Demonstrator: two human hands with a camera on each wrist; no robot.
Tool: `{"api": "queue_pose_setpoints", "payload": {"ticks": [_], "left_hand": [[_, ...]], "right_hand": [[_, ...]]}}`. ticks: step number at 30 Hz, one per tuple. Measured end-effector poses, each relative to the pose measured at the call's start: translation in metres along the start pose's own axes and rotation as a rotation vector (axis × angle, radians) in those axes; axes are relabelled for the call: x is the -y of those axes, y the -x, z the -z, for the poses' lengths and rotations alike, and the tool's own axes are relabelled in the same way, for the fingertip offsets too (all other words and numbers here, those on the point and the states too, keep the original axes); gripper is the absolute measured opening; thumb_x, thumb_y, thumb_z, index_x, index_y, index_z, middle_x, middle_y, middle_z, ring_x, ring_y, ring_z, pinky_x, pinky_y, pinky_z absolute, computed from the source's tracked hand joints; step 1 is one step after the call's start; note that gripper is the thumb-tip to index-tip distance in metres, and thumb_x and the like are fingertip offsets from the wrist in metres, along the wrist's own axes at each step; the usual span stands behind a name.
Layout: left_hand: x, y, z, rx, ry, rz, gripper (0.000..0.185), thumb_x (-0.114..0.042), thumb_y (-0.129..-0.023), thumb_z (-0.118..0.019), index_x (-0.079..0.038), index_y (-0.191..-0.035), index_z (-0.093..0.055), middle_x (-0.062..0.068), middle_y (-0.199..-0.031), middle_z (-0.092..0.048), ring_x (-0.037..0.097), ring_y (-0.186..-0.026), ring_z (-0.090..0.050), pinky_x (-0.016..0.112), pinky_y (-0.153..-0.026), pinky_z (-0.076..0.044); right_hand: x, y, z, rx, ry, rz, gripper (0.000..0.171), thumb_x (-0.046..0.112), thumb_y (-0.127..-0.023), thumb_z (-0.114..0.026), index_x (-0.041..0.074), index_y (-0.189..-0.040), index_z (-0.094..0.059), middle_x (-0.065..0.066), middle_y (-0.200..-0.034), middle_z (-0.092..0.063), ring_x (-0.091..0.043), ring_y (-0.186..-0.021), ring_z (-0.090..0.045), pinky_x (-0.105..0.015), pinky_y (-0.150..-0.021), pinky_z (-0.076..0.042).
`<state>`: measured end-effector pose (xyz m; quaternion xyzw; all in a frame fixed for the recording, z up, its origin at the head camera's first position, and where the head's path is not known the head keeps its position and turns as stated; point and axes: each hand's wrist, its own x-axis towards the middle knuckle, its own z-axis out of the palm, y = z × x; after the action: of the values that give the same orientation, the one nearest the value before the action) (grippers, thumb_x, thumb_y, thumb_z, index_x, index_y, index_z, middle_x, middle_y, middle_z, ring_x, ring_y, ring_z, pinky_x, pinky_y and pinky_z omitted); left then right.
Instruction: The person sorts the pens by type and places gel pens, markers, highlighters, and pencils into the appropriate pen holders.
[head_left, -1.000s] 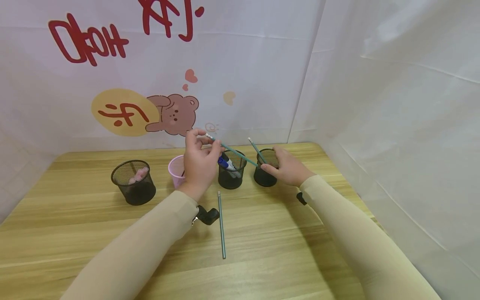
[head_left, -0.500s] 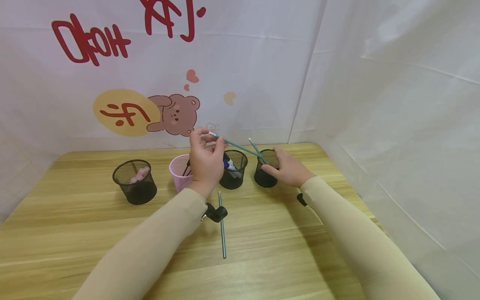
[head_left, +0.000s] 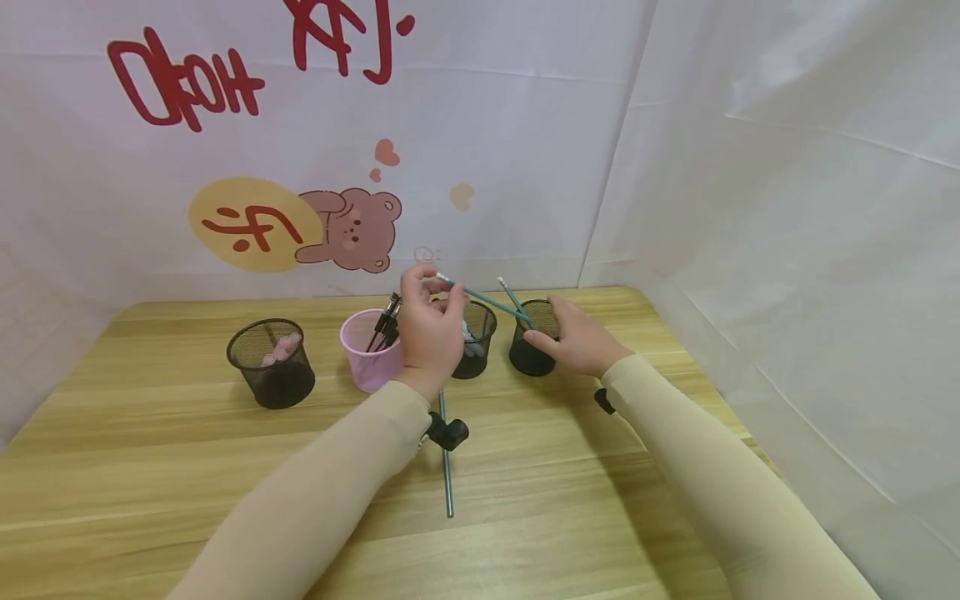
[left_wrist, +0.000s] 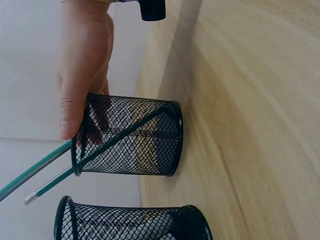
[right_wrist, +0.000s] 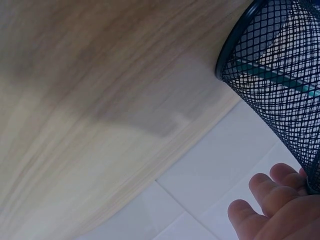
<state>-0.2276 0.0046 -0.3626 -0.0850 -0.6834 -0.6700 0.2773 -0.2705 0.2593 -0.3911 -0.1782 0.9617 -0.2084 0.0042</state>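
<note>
My left hand pinches a green pencil near its white eraser end. The pencil slopes down to the right, its lower end at the mouth of a black mesh pen cup. My right hand grips that cup at the rim, thumb on the near side. Another green pencil leans inside the cup, eraser up; the left wrist view shows this leaning pencil reaching down to the base through the mesh. A third pencil lies on the table below my left wrist.
Left of the gripped cup stands a black mesh cup with markers, partly hidden by my left hand. Further left are a pink cup with black pens and a black mesh cup with pink items. White curtains stand behind and at right.
My left hand has moved right with the pencil, bringing its lower end to the right cup's mouth. More of the pink cup and its pens shows. My right hand has stayed at the cup.
</note>
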Motion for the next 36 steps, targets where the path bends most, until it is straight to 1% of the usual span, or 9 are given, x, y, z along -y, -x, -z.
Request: {"api": "queue_pose_setpoints", "payload": {"ticks": [4,8,12,15,19,24,30,33,36], "left_hand": [[0.001,0.001,-0.002,0.004,-0.034,-0.019,0.035,-0.010,-0.104,-0.065,-0.004,-0.132,-0.046,0.016,-0.106,-0.066,0.030,-0.083,-0.079,0.033,-0.074,-0.063],[0.000,0.002,-0.002,0.021,-0.060,-0.026,0.034,-0.009,-0.104,-0.065,-0.004,-0.132,-0.048,0.018,-0.106,-0.067,0.031,-0.081,-0.078,0.040,-0.073,-0.064],[-0.001,0.004,-0.003,0.044,-0.107,-0.020,0.031,-0.011,-0.104,-0.065,-0.004,-0.130,-0.050,0.017,-0.108,-0.069,0.030,-0.083,-0.079,0.040,-0.072,-0.064],[0.000,0.005,-0.004,0.047,-0.143,-0.022,0.028,-0.011,-0.103,-0.066,-0.004,-0.126,-0.052,0.016,-0.109,-0.072,0.028,-0.085,-0.080,0.039,-0.072,-0.064],[0.001,0.007,-0.005,0.049,-0.156,-0.023,0.026,-0.011,-0.102,-0.067,-0.003,-0.123,-0.055,0.016,-0.109,-0.074,0.027,-0.083,-0.080,0.038,-0.072,-0.065],[0.001,0.010,-0.005,0.071,-0.180,-0.020,0.025,-0.012,-0.102,-0.068,-0.002,-0.122,-0.057,0.016,-0.110,-0.076,0.027,-0.081,-0.080,0.039,-0.073,-0.065],[0.002,0.012,-0.004,0.099,-0.227,-0.026,0.026,-0.014,-0.102,-0.068,-0.003,-0.125,-0.061,0.010,-0.116,-0.078,0.025,-0.087,-0.079,0.040,-0.077,-0.065],[0.003,0.012,-0.004,0.115,-0.240,-0.031,0.026,-0.015,-0.102,-0.068,-0.004,-0.125,-0.062,0.007,-0.118,-0.078,0.024,-0.089,-0.079,0.040,-0.077,-0.064],[0.002,0.014,-0.003,0.129,-0.242,-0.035,0.025,-0.015,-0.101,-0.069,-0.005,-0.123,-0.064,0.007,-0.119,-0.078,0.024,-0.088,-0.079,0.041,-0.075,-0.064]], "right_hand": [[0.000,0.001,0.000,-0.004,-0.002,-0.009,0.071,0.061,-0.102,-0.058,0.004,-0.144,-0.047,-0.017,-0.137,-0.058,-0.035,-0.134,-0.056,-0.057,-0.113,-0.046],[-0.002,-0.001,-0.002,-0.008,-0.002,-0.003,0.069,0.062,-0.102,-0.057,0.006,-0.142,-0.048,-0.017,-0.137,-0.059,-0.035,-0.133,-0.057,-0.057,-0.113,-0.046],[-0.002,-0.001,-0.002,-0.006,-0.007,-0.004,0.068,0.059,-0.103,-0.058,0.006,-0.143,-0.047,-0.020,-0.140,-0.058,-0.038,-0.136,-0.055,-0.058,-0.114,-0.045],[-0.001,0.000,-0.001,-0.002,-0.013,-0.008,0.068,0.058,-0.103,-0.059,0.005,-0.144,-0.047,-0.020,-0.141,-0.057,-0.038,-0.136,-0.055,-0.058,-0.115,-0.045],[-0.001,-0.001,-0.001,-0.004,-0.017,-0.006,0.070,0.057,-0.103,-0.059,0.003,-0.145,-0.048,-0.020,-0.139,-0.058,-0.038,-0.135,-0.056,-0.058,-0.114,-0.046],[0.000,0.000,-0.001,-0.008,-0.015,-0.007,0.071,0.057,-0.103,-0.059,0.002,-0.146,-0.046,-0.020,-0.140,-0.058,-0.037,-0.134,-0.056,-0.058,-0.113,-0.047],[0.003,0.002,0.001,0.000,0.001,-0.020,0.077,0.059,-0.103,-0.057,0.001,-0.151,-0.041,-0.021,-0.145,-0.054,-0.037,-0.139,-0.053,-0.058,-0.116,-0.045],[0.005,0.004,0.002,0.000,0.002,-0.020,0.079,0.060,-0.103,-0.057,0.000,-0.151,-0.041,-0.023,-0.147,-0.053,-0.038,-0.140,-0.052,-0.059,-0.117,-0.044],[0.006,0.005,0.004,0.006,0.004,-0.030,0.087,0.063,-0.102,-0.056,-0.002,-0.156,-0.036,-0.025,-0.154,-0.048,-0.039,-0.145,-0.049,-0.059,-0.119,-0.043]]}}
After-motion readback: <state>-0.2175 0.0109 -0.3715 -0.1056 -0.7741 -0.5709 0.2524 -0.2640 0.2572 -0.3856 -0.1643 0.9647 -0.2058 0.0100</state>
